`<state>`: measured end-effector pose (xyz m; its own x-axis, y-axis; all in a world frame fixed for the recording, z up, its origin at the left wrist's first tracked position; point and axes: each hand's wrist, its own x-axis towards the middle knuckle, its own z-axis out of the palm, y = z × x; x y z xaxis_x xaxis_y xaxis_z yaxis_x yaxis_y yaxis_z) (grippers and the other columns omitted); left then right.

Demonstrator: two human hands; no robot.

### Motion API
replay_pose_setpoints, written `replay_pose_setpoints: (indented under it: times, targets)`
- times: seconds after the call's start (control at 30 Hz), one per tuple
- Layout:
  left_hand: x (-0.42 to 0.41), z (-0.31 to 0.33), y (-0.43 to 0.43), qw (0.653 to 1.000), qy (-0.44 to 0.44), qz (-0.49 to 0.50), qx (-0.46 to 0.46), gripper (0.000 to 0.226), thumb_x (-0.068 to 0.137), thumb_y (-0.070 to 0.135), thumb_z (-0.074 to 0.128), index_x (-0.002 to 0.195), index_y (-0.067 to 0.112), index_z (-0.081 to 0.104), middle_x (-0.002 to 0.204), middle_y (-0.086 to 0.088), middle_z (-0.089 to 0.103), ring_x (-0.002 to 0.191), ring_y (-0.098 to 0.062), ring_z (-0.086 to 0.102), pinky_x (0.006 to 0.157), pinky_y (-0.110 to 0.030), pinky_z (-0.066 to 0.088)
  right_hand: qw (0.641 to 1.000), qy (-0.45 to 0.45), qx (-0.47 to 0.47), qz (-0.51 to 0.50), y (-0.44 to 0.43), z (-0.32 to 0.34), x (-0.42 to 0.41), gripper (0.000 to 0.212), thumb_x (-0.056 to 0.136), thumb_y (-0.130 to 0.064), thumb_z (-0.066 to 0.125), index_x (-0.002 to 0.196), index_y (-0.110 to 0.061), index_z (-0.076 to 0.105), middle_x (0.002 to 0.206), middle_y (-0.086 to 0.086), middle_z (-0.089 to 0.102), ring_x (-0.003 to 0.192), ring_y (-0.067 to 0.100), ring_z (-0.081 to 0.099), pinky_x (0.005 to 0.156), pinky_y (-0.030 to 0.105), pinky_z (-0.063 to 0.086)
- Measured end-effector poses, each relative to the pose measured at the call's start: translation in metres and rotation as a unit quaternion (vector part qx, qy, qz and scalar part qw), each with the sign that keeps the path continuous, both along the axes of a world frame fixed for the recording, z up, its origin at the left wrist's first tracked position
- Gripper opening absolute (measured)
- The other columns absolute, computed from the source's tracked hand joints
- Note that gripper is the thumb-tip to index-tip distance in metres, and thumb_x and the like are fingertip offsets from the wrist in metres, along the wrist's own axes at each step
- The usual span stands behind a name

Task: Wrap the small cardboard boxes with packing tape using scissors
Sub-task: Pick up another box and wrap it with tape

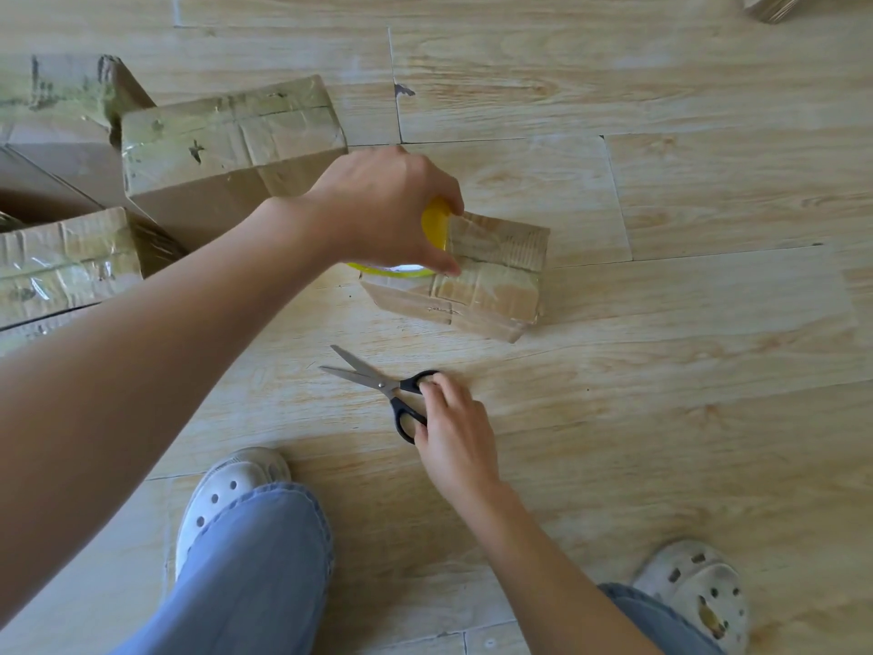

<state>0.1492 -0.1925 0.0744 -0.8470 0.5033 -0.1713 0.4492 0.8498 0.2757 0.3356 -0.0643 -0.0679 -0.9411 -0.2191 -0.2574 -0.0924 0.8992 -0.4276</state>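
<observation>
Floor: pale wood-look planks (661, 418) fill the frame; all work is done on them.
Taped boxes: a cluster of larger cardboard boxes (226, 148) already covered in tape, upper left of the frame, well apart from the work.
Small cardboard box: the small cardboard box (491, 286) lies on the floor at frame centre, its top and near face carrying tape bands.
Left hand: the left hand (378, 210) reaches in from the left edge and grasps the tape roll, fingers curled over it, at the box's left end.
Right hand: the right hand (456, 432), lower centre, grasps the scissors' black handles with fingers curled on both loops. Whether any finger passes through a loop cannot be told.
Tape roll: the yellow-cored tape roll (434, 224) rests against the box's left end, with a clear tape strip (477, 238) running from it onto the box top.
Scissors: the scissors (378, 382) lie flat on the floor just below the box, blades parted and pointing left.
Step in hand: probably picking up the scissors to cut the strip.
Technique: keep the strip taut with the roll. Seat the fingers in the loops before lifting. Cut close to the roll, blades square to the tape. Press the cut end flat.
Risk: slack tape is likely to fold onto itself.
</observation>
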Motion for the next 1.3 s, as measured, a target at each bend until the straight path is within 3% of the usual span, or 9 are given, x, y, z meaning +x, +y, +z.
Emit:
replay_pose_setpoints:
  times: [0.2, 0.3, 0.37, 0.43, 0.53, 0.63, 0.8, 1.13, 1.3]
  targets:
    - [-0.002, 0.003, -0.002, 1.000, -0.018, 0.018, 0.001, 0.065, 0.063, 0.082, 0.053, 0.112, 0.039, 0.062, 0.074, 0.023, 0.045, 0.084, -0.013, 0.045, 0.059, -0.025, 0.032, 0.997, -0.031, 0.062, 0.038, -0.003, -0.010, -0.008, 0.035, 0.099, -0.016, 0.051, 0.132, -0.009, 0.041, 0.130, 0.006, 0.042, 0.112, 0.022, 0.050, 0.093, 0.031, 0.041]
    - [-0.006, 0.002, -0.006, 0.999, -0.027, 0.028, 0.005, 0.056, 0.067, 0.076, 0.056, 0.111, 0.042, 0.062, 0.084, 0.016, 0.048, 0.088, -0.013, 0.044, 0.070, -0.030, 0.034, 0.998, -0.055, 0.041, 0.005, 0.004, -0.007, -0.011, 0.035, 0.098, -0.028, 0.051, 0.126, -0.008, 0.047, 0.122, 0.005, 0.049, 0.102, 0.020, 0.053, 0.084, 0.029, 0.046]
    - [-0.008, 0.003, -0.009, 0.999, -0.034, 0.030, 0.010, 0.056, 0.068, 0.074, 0.057, 0.112, 0.041, 0.063, 0.088, 0.015, 0.049, 0.088, -0.013, 0.045, 0.072, -0.030, 0.035, 0.990, -0.115, -0.051, -0.066, 0.014, -0.004, -0.010, 0.031, 0.094, -0.029, 0.059, 0.119, -0.013, 0.050, 0.109, -0.003, 0.057, 0.088, 0.011, 0.055, 0.069, 0.020, 0.044]
    - [-0.010, 0.003, -0.011, 0.999, -0.038, 0.031, 0.011, 0.059, 0.066, 0.076, 0.056, 0.112, 0.039, 0.063, 0.084, 0.015, 0.049, 0.087, -0.013, 0.046, 0.071, -0.030, 0.035, 0.937, -0.223, -0.217, -0.158, 0.027, 0.001, -0.011, 0.028, 0.085, -0.025, 0.074, 0.102, -0.019, 0.052, 0.093, -0.013, 0.061, 0.081, 0.005, 0.059, 0.062, 0.012, 0.042]
    - [-0.011, 0.003, -0.013, 0.997, -0.050, 0.048, 0.016, 0.059, 0.065, 0.081, 0.053, 0.106, 0.040, 0.064, 0.073, 0.023, 0.044, 0.084, -0.015, 0.047, 0.071, -0.031, 0.036, 0.842, -0.327, -0.384, -0.192, 0.039, 0.016, -0.014, 0.042, 0.066, -0.026, 0.088, 0.087, -0.019, 0.052, 0.071, -0.018, 0.062, 0.074, -0.001, 0.060, 0.073, 0.016, 0.047]
    - [-0.013, 0.000, -0.012, 0.997, -0.044, 0.053, 0.025, 0.046, 0.076, 0.074, 0.051, 0.101, 0.039, 0.065, 0.070, 0.024, 0.043, 0.080, -0.015, 0.047, 0.071, -0.031, 0.036, 0.784, -0.373, -0.461, -0.182, 0.044, 0.031, -0.020, 0.052, 0.057, -0.036, 0.087, 0.090, -0.016, 0.053, 0.075, -0.010, 0.063, 0.080, 0.013, 0.063, 0.087, 0.036, 0.053]
    - [-0.013, 0.001, -0.009, 0.996, -0.050, 0.064, 0.041, 0.028, 0.078, 0.061, 0.059, 0.093, 0.039, 0.066, 0.070, 0.021, 0.048, 0.074, -0.014, 0.048, 0.067, -0.029, 0.034, 0.707, -0.386, -0.569, -0.165, 0.046, 0.054, -0.033, 0.077, 0.051, -0.059, 0.088, 0.096, -0.008, 0.051, 0.076, 0.000, 0.057, 0.073, 0.016, 0.056, 0.079, 0.030, 0.051]
    - [-0.017, 0.005, -0.011, 0.985, -0.101, 0.116, 0.075, 0.016, 0.079, 0.043, 0.068, 0.090, 0.033, 0.066, 0.078, 0.010, 0.055, 0.067, -0.006, 0.047, 0.055, -0.023, 0.033, 0.647, -0.412, -0.625, -0.147, 0.068, 0.063, -0.039, 0.065, 0.062, -0.058, 0.083, 0.090, -0.009, 0.051, 0.072, 0.005, 0.052, 0.068, 0.016, 0.050, 0.073, 0.032, 0.052]
    - [-0.016, 0.007, -0.010, 0.985, -0.108, 0.114, 0.074, 0.015, 0.079, 0.041, 0.069, 0.090, 0.033, 0.064, 0.078, 0.011, 0.051, 0.064, 0.000, 0.043, 0.051, -0.022, 0.029, 0.692, -0.372, -0.585, -0.204, 0.079, 0.063, -0.046, 0.069, 0.055, -0.066, 0.083, 0.082, -0.011, 0.050, 0.070, 0.005, 0.052, 0.065, 0.016, 0.050, 0.066, 0.030, 0.052]
